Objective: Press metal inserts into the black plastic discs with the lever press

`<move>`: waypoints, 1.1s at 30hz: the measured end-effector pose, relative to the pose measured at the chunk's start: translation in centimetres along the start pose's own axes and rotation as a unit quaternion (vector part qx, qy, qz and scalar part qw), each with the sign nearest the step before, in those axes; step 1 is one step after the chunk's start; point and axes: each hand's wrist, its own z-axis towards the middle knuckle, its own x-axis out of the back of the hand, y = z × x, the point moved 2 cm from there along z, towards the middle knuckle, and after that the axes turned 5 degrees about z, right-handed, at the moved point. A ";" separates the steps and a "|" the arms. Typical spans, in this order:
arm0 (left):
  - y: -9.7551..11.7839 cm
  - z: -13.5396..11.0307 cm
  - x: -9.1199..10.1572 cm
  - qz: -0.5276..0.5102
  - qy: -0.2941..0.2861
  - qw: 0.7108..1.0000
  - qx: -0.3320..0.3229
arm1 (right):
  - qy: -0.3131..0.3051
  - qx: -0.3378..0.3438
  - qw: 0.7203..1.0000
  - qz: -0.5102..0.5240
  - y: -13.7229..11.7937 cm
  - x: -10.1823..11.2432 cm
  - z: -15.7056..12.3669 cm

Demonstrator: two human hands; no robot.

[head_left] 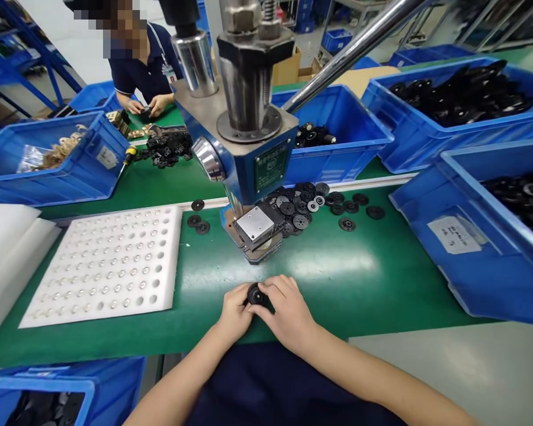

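Note:
A small black round part (256,294) is held between my two hands near the front edge of the green table (337,278). My left hand (235,309) grips it from the left side. From the right, my right hand (288,307) closes thumb and fingers on it; part of it is hidden by the fingers. Just beyond the hands stands a hand press (249,160) with a flat metal block (254,225) on its base. Behind and right of the base lies a pile of black toothed discs (299,206).
A white foam tray (176,260) with rows of small metal parts lies left. Blue bins stand around: one at right (479,254), one far right (448,139), one at left (84,171). The press lever (355,53) slants up right. A co-worker (146,77) sits opposite. A screwdriver (128,157) leans on the left bin.

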 end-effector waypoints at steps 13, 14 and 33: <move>-0.1 -0.3 -0.1 0.008 0.020 0.999 -0.029 | 0.006 -0.022 0.999 0.038 0.3 -0.7 -0.6; -0.1 -0.2 -0.1 0.013 0.022 0.999 -0.033 | 0.007 -0.023 0.999 0.036 0.2 -0.7 -0.6; 0.6 0.1 -0.1 0.071 -0.001 0.997 0.014 | 0.019 -0.030 0.997 0.071 1.0 1.0 0.4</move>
